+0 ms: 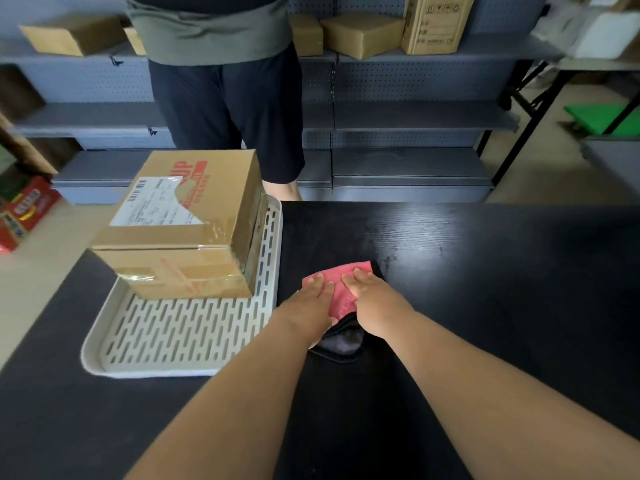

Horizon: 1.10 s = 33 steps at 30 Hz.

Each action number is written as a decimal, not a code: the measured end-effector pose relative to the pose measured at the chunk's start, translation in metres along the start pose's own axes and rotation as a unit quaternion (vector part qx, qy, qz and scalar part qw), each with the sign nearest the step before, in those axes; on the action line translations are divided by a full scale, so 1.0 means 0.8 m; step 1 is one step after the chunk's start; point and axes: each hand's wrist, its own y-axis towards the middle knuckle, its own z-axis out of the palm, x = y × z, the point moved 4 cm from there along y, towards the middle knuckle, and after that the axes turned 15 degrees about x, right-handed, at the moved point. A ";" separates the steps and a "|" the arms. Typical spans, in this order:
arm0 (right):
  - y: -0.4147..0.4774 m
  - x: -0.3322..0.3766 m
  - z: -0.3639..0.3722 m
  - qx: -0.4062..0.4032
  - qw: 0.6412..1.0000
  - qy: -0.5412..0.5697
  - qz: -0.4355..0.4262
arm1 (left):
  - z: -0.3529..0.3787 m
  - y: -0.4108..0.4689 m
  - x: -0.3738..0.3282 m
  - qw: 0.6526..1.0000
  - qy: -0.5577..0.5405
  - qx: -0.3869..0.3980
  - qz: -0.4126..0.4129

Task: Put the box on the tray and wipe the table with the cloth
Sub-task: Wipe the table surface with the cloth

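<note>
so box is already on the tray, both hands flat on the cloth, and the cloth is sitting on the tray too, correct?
Not quite. In the head view the pink cloth lies on the black table, to the right of the tray, not on it. The rest holds: the box is on the tray, and the left hand and right hand are flat on the cloth.

Two bare forearms run up from the bottom of the frame, sleeveless as far as they show. The left hand [313, 299] and right hand [375, 301] wear nothing (no gloves, rings or watch).
</note>
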 end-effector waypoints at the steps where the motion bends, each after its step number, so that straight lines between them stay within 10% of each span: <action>1: -0.009 0.005 0.011 -0.001 1.000 0.000 0.001 | 0.011 -0.010 0.000 1.000 0.002 0.001 -0.002; 33: -0.218 -0.045 0.204 -0.046 0.993 0.092 0.058 | 0.169 -0.154 -0.134 0.979 0.155 0.024 0.130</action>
